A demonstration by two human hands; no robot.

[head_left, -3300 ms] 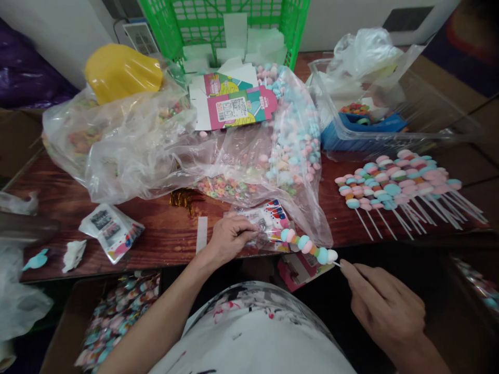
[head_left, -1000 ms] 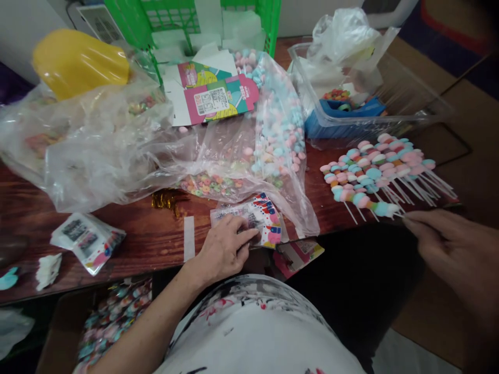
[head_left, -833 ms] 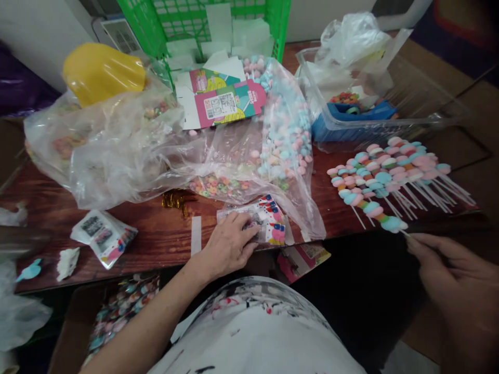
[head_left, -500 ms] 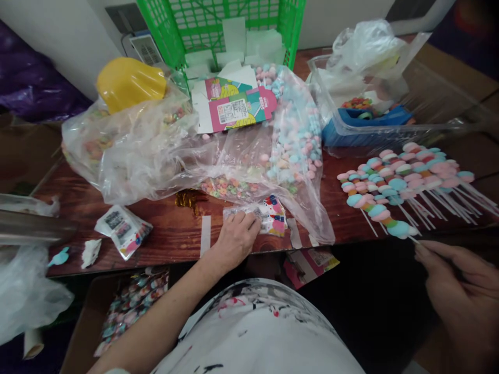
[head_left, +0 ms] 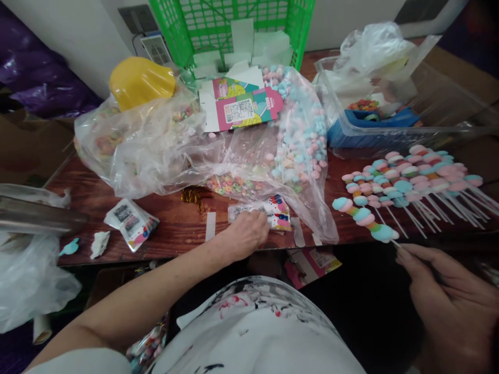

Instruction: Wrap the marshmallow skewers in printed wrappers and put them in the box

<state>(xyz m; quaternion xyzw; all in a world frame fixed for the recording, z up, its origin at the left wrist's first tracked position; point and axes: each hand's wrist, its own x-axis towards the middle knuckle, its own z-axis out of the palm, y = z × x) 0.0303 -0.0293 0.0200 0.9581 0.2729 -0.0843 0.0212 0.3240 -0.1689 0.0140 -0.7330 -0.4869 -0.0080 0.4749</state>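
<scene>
My right hand (head_left: 444,285) pinches the white stick of a candy skewer (head_left: 364,217), whose pink, blue and orange sweets point up and left beyond the table's front edge. On the printed clear packets (head_left: 278,213) at the front middle lies my left hand (head_left: 251,231), its fingers curled together at their left part; the fingertips' grip is hidden. Many more candy skewers (head_left: 424,174) lie in a pile at the right, sticks toward me. A second stack of packets (head_left: 132,223) rests at the left.
Large clear bags of candy (head_left: 300,135) spread over the middle, with printed cards (head_left: 241,109) on top. A green crate (head_left: 300,31) stands behind. At the back right is a clear bin (head_left: 390,130); a yellow object (head_left: 142,83) sits back left.
My right hand has moved left with the skewer, now apart from the pile. My left hand's fingers are more curled on the packets. The whole view has shifted slightly.
</scene>
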